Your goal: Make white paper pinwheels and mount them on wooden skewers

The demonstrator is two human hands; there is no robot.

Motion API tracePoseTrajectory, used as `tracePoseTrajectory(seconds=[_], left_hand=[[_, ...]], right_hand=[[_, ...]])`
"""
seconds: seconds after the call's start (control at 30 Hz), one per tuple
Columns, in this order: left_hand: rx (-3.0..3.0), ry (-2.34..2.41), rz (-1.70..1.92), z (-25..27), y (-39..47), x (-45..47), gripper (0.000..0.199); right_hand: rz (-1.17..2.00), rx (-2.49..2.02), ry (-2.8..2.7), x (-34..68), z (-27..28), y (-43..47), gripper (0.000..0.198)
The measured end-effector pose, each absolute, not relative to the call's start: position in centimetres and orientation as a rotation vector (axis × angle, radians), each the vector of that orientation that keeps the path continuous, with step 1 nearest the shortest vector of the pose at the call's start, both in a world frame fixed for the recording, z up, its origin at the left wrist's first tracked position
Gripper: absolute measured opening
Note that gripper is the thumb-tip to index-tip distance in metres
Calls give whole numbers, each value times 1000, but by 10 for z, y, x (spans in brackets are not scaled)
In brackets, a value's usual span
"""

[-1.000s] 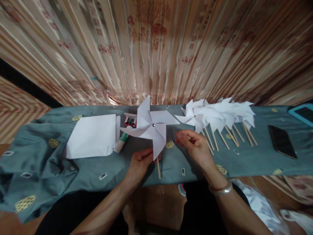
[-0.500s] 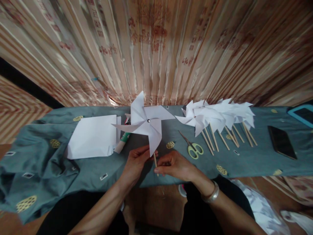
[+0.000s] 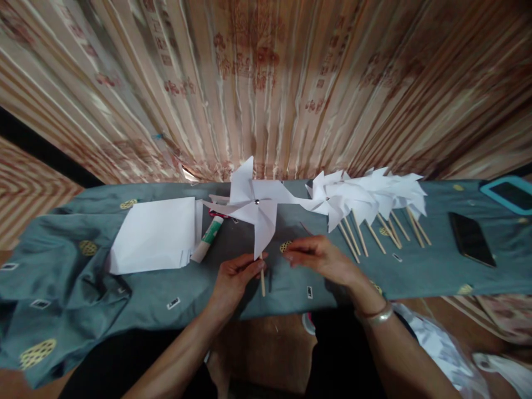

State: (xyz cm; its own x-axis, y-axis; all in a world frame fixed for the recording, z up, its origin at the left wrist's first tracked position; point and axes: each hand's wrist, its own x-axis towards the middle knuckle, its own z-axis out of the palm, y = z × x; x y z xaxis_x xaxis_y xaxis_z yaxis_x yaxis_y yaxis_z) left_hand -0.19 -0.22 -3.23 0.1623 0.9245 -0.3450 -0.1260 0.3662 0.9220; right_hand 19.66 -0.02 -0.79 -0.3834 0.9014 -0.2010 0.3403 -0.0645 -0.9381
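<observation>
A white paper pinwheel [image 3: 266, 217] with a shiny pin at its centre stands upright on a thin wooden stick [image 3: 262, 282]. My left hand [image 3: 236, 280] is closed around that stick, just under the lowest blade. Off to the stick's right, my right hand [image 3: 318, 256] hovers over the cloth with loosely bent fingers, and I see nothing in it. It covers most of the scissors; only a blade tip [image 3: 305, 228] shows beyond it. Several finished pinwheels [image 3: 366, 195] lie overlapping at the right, their sticks pointing towards me.
A stack of white paper [image 3: 153, 235] lies on the left of the grey-green cloth [image 3: 153, 288]. Beside it rests a green and white glue stick [image 3: 208, 239]. A dark phone [image 3: 471, 238] and a blue-framed device [image 3: 509, 194] are far right. A pleated curtain [image 3: 249, 83] hangs behind.
My right hand has let go of the stick and moved right and up, over the scissors. My left hand still holds the pinwheel, which has shifted slightly and shows the glue stick more fully.
</observation>
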Motion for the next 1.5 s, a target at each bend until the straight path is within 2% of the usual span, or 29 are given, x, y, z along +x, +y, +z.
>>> tracePoseTrajectory(seconds=[0.17, 0.27, 0.97, 1.3, 1.5], left_hand=[[868, 1110, 822, -32, -7, 2, 30], [886, 1087, 772, -32, -9, 6, 28], [934, 1138, 839, -31, -5, 3, 24], [890, 1128, 858, -26, -4, 4, 21], [921, 1111, 849, -33, -5, 5, 22]], right_hand=[[903, -1369, -1089, 239, -2, 22, 28], [808, -1320, -990, 245, -4, 29, 33], [1158, -1304, -972, 208, -10, 14, 40], [1397, -1241, -907, 181, -10, 6, 52], [1450, -1240, -961, 171, -6, 2, 47]])
